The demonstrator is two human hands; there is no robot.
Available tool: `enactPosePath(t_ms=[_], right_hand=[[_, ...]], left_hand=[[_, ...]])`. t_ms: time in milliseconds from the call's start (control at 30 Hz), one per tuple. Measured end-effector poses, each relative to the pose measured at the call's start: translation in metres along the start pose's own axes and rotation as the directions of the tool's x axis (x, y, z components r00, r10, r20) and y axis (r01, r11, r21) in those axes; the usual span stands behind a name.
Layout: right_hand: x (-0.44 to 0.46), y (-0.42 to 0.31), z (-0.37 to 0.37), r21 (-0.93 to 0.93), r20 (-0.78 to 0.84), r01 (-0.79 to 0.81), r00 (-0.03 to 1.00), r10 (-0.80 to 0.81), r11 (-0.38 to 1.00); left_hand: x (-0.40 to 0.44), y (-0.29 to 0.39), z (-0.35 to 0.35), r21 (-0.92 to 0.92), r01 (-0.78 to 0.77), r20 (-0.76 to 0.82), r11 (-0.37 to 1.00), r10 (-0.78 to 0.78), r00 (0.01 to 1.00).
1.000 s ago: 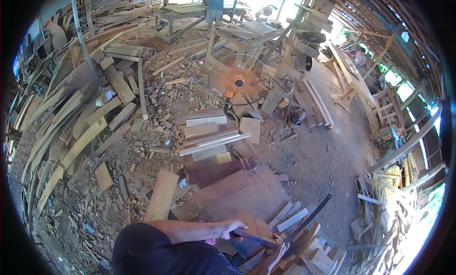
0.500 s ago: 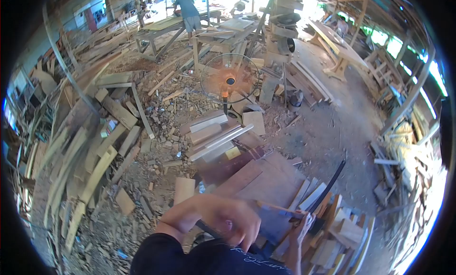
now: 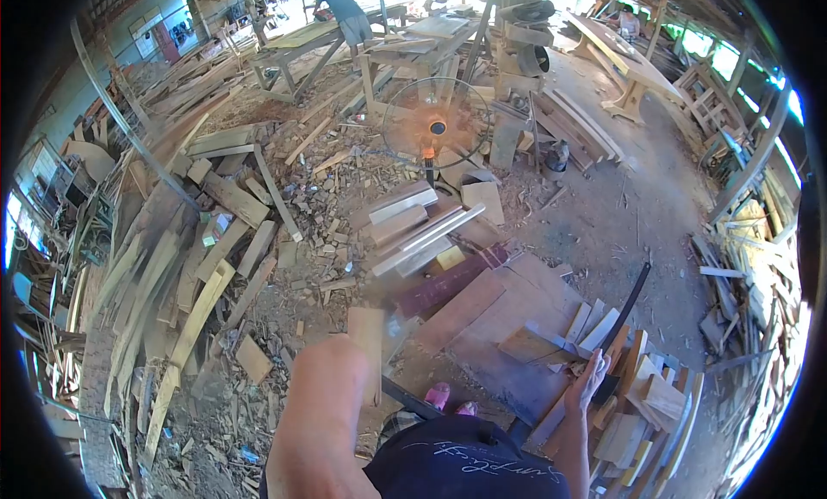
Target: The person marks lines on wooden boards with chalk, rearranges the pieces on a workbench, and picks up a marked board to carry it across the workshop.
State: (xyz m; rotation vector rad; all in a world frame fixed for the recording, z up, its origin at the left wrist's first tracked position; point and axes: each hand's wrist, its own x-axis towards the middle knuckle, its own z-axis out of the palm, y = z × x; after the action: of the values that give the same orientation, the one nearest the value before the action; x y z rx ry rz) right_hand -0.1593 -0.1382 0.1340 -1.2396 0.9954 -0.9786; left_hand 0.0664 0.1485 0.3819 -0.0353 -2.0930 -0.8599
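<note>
My right hand point(image 3: 589, 380) is at the lower right, its fingers close together against the end of a wooden piece point(image 3: 531, 346) with a grey-blue edge. The piece lies over a large brown board point(image 3: 491, 318). A long dark curved bar point(image 3: 633, 305) extends up and right from beside this hand. My left arm point(image 3: 323, 404) is bent, with its elbow at the lower centre. My left hand is out of sight beyond the lower edge.
Cut boards point(image 3: 426, 232) lie ahead on the scrap-strewn ground. A round wire fan point(image 3: 438, 129) stands beyond them. Stacked lumber point(image 3: 194, 327) is at left, and more wood point(image 3: 663, 400) at lower right. Another person point(image 3: 345, 15) bends over a workbench point(image 3: 297, 47) at the back.
My left hand has let go of the wooden piece and moved back out of view. My right hand stays at the piece's end. The view has shifted, showing more of the left side.
</note>
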Motion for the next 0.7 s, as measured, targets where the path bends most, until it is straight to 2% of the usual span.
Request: enactPosePath(t_ms=[100,167,200,367,467,600,667,700], right_hand=[[-0.001,-0.006,0.003,-0.045,0.045,0.060,0.997,-0.058,0.997],[-0.003,-0.008,0.008,0.024,0.004,-0.067,0.998,0.067,0.997],[-0.002,-0.008,0.010,0.025,0.009,-0.069,0.998,0.069,0.997],[-0.009,-0.029,0.029,0.017,0.022,0.074,0.997,-0.074,0.997],[0.001,-0.009,0.019,-0.029,0.038,0.117,0.993,-0.116,0.993],[-0.001,-0.006,0.015,-0.002,0.033,0.062,0.998,-0.062,0.998],[-0.008,-0.016,0.019,-0.125,0.019,0.171,0.985,-0.170,0.977],[-0.010,-0.018,0.019,-0.126,0.015,0.173,0.985,-0.172,0.977]], left_hand=[[-0.002,0.004,0.007,0.010,0.005,-0.012,1.000,-0.005,1.000],[-0.004,0.009,0.010,0.014,0.015,-0.014,1.000,-0.015,1.000],[-0.004,0.011,0.012,0.015,0.019,-0.016,1.000,-0.019,1.000],[-0.006,0.017,0.015,0.018,0.029,-0.010,0.999,-0.028,1.000],[-0.006,0.018,0.016,0.010,0.026,0.001,1.000,-0.026,1.000],[-0.004,0.017,0.015,-0.003,0.019,0.022,1.000,-0.019,1.000],[-0.004,0.016,0.012,-0.008,0.013,0.037,1.000,-0.013,0.999],[-0.003,0.015,0.012,-0.012,0.010,0.041,1.000,-0.009,0.999]])
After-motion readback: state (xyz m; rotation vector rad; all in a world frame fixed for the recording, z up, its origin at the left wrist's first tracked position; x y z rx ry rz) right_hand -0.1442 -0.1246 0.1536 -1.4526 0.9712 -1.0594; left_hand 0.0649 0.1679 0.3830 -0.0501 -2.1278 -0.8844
